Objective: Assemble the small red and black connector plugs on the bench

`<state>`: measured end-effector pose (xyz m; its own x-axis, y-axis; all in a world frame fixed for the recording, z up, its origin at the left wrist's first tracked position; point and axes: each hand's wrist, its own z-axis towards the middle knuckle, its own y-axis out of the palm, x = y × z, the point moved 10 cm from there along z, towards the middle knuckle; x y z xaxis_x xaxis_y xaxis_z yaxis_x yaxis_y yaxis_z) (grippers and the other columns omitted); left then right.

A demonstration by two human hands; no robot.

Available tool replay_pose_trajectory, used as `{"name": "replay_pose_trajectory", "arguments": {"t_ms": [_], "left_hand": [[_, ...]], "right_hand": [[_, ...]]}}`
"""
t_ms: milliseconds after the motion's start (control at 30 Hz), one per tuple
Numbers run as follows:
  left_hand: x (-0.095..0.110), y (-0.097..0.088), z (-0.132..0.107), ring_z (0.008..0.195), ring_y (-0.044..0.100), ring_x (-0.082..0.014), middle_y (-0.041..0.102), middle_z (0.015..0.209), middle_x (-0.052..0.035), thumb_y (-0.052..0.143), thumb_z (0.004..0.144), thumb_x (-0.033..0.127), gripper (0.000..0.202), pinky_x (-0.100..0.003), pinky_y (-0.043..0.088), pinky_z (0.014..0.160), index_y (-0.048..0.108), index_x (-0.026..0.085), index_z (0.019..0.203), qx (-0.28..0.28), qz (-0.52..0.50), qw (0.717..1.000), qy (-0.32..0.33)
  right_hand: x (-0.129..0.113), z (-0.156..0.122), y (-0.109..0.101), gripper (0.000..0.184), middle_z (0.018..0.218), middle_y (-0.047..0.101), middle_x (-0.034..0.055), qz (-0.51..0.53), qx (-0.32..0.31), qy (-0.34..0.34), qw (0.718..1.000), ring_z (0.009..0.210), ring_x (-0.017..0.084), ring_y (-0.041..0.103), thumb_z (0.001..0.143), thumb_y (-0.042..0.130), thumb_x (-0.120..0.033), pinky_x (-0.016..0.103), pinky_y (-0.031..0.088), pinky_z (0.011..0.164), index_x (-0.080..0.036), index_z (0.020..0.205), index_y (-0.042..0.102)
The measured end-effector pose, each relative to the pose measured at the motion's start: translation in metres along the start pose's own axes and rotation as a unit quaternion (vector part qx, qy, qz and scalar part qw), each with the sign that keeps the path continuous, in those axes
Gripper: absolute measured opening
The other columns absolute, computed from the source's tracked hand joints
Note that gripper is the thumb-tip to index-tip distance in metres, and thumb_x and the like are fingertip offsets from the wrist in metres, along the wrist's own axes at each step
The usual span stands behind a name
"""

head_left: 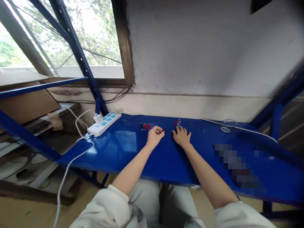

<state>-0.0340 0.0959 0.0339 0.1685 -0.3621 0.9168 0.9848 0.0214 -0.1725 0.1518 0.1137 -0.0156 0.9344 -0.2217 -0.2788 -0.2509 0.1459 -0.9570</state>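
Note:
My left hand (pixel 155 134) rests on the blue table (pixel 123 148), its fingers curled shut on a small dark part that sticks out toward the right (pixel 164 130). My right hand (pixel 181 136) lies flat beside it with fingers stretched out, fingertips near a small red piece (pixel 176 122) and a clear piece (pixel 179 122). Three small upright pieces, one black and two red (pixel 145 126), stand just left of my left hand. A few tiny dark parts (pixel 193 126) lie beyond my right hand.
A white power strip (pixel 104 123) with a white cable (pixel 71 158) sits at the table's back left. A clear glass dish (pixel 228 125) stands at the back right with a thin white wire (pixel 249 129). Blue rack struts frame both sides; a wall and window lie behind.

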Motion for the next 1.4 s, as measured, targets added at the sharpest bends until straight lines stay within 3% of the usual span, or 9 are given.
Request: {"name": "replay_pose_trajectory", "arguments": {"t_ms": [267,433,533,667,833,1067,1400], "left_hand": [[-0.001,-0.011,0.003,0.054,0.047,-0.0068,0.055,0.064,0.0004,0.06,0.067,0.027,0.014,-0.02,0.039,0.054,0.058,0.015,0.074,0.03,-0.001,1.0,0.003],[-0.006,-0.014,0.005,0.054,0.052,-0.0084,0.055,0.062,0.0002,0.061,0.068,0.029,0.018,-0.022,0.043,0.056,0.057,0.014,0.076,0.041,-0.027,0.999,-0.015],[-0.01,-0.014,0.005,0.053,0.053,-0.0089,0.056,0.062,-0.0002,0.063,0.067,0.03,0.02,-0.023,0.045,0.055,0.057,0.014,0.077,0.041,-0.064,0.996,-0.036],[-0.011,-0.013,0.004,0.054,0.054,-0.0093,0.057,0.063,-0.0007,0.064,0.066,0.029,0.021,-0.023,0.046,0.054,0.057,0.013,0.077,0.041,-0.107,0.991,-0.066],[-0.012,-0.015,0.003,0.054,0.054,-0.0093,0.059,0.064,-0.0015,0.065,0.066,0.027,0.02,-0.022,0.045,0.052,0.058,0.013,0.078,0.05,-0.112,0.988,-0.095],[-0.014,-0.018,0.002,0.057,0.055,-0.0097,0.062,0.069,-0.0037,0.065,0.065,0.026,0.02,-0.023,0.043,0.053,0.058,0.013,0.078,0.059,-0.137,0.982,-0.117],[-0.024,-0.009,0.004,0.057,0.053,-0.008,0.065,0.078,-0.0072,0.066,0.065,0.026,0.021,-0.022,0.042,0.052,0.06,0.012,0.08,0.028,-0.222,0.963,-0.148]], "right_hand": [[-0.005,-0.006,-0.006,0.049,0.136,0.035,0.0107,0.007,0.027,-0.023,0.999,0.127,0.027,0.023,0.089,0.023,-0.039,0.056,0.014,0.099,-0.018,0.131,0.037],[-0.028,-0.022,-0.026,0.032,0.111,0.053,0.0119,0.08,0.07,-0.119,0.987,0.105,0.023,0.046,0.085,0.035,-0.029,0.041,0.035,0.087,-0.017,0.109,0.052],[-0.038,-0.032,-0.051,0.028,0.098,0.056,0.0119,0.203,0.129,-0.162,0.957,0.091,0.019,0.052,0.087,0.03,-0.027,0.032,0.04,0.077,-0.015,0.103,0.049],[-0.03,-0.038,-0.069,0.029,0.089,0.057,0.0082,0.336,0.174,-0.14,0.915,0.078,0.016,0.054,0.088,0.028,-0.035,0.028,0.041,0.071,-0.016,0.103,0.044],[-0.024,-0.031,-0.06,0.027,0.067,0.05,-0.001,0.453,0.148,-0.133,0.869,0.058,0.011,0.047,0.083,0.036,-0.043,0.024,0.039,0.058,-0.019,0.09,0.045],[-0.021,-0.02,-0.046,0.026,0.062,0.046,-0.0038,0.586,0.102,-0.123,0.795,0.052,0.009,0.042,0.076,0.048,-0.044,0.022,0.036,0.05,-0.02,0.082,0.045],[-0.025,-0.023,-0.046,0.021,0.059,0.046,-0.0049,0.659,0.057,-0.108,0.743,0.048,0.007,0.041,0.073,0.054,-0.038,0.022,0.034,0.048,-0.019,0.077,0.048]]}}
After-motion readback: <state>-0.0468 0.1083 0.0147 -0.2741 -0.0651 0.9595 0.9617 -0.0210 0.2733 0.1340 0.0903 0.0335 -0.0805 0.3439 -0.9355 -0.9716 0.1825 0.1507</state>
